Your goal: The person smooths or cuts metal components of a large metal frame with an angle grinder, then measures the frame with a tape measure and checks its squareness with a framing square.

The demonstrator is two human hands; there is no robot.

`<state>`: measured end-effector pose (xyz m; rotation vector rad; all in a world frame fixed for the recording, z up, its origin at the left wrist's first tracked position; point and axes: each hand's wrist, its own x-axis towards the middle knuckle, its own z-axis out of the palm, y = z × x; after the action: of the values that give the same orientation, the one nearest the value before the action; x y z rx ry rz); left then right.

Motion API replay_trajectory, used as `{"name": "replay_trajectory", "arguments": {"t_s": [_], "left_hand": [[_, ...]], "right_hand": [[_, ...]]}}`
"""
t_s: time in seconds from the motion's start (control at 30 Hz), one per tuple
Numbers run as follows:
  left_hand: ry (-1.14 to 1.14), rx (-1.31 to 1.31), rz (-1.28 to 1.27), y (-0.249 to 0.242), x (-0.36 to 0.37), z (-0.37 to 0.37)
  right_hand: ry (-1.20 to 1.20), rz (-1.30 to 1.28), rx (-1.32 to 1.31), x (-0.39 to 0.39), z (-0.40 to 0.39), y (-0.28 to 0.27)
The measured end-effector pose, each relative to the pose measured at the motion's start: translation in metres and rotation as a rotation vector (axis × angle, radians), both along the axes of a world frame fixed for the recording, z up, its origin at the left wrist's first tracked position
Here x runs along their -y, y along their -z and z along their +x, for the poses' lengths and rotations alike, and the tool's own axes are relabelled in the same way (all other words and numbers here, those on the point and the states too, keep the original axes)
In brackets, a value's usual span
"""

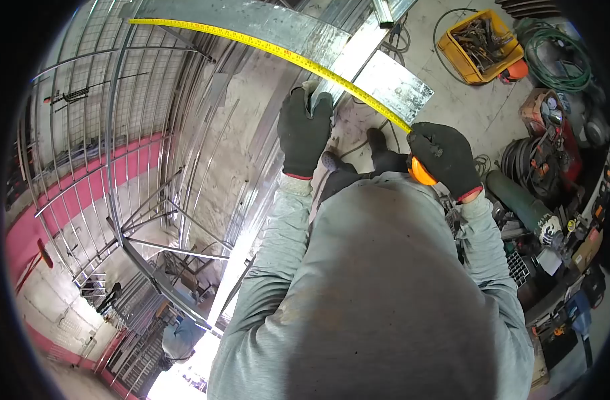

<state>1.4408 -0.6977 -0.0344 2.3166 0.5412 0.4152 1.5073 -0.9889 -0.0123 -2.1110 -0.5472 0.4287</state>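
Observation:
My right hand [445, 157], in a black glove, is closed around an orange tape measure [422, 172]. Its yellow blade [288, 55] runs out in a curve to the far left, along the lower edge of a long flat metal strip [252, 19]. The strip's right end [397, 87] lies just beyond my right hand. My left hand [305, 130], also gloved, sits below the blade with thumb and fingers pinched on the end of a shiny metal bar [342, 70]. The bar slants up to the right and crosses the strip.
A yellow crate [478, 45] of metal pieces stands at upper right, near a coiled green hose [558, 57]. Tools and a green cylinder [518, 197] crowd the right side. A curved metal-bar frame [112, 147] fills the left. Another person [178, 340] is at lower left beside bright glare.

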Motion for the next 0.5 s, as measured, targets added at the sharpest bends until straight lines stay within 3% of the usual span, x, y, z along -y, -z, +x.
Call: {"name": "replay_trajectory", "arguments": {"t_s": [0.13, 0.2, 0.27, 0.33, 0.4, 0.5], "left_hand": [[-0.031, -0.015, 0.098, 0.003, 0.006, 0.001], [-0.039, 0.034, 0.158, 0.002, 0.009, 0.003], [-0.001, 0.177, 0.321, -0.002, 0.013, 0.004], [0.083, 0.121, 0.328, -0.005, 0.010, 0.003], [0.163, 0.060, 0.330, 0.002, 0.009, 0.000], [0.152, -0.058, 0.440, 0.017, 0.007, -0.003]], "right_hand": [[0.001, -0.054, 0.064, -0.003, 0.000, -0.005], [-0.124, -0.105, 0.259, -0.002, 0.001, -0.009], [-0.069, -0.108, 0.232, -0.004, -0.003, -0.006], [-0.017, -0.114, 0.205, -0.004, -0.003, -0.002], [-0.188, -0.110, 0.495, -0.003, -0.001, 0.000], [-0.085, -0.074, 0.265, -0.013, 0.000, -0.021]]}}
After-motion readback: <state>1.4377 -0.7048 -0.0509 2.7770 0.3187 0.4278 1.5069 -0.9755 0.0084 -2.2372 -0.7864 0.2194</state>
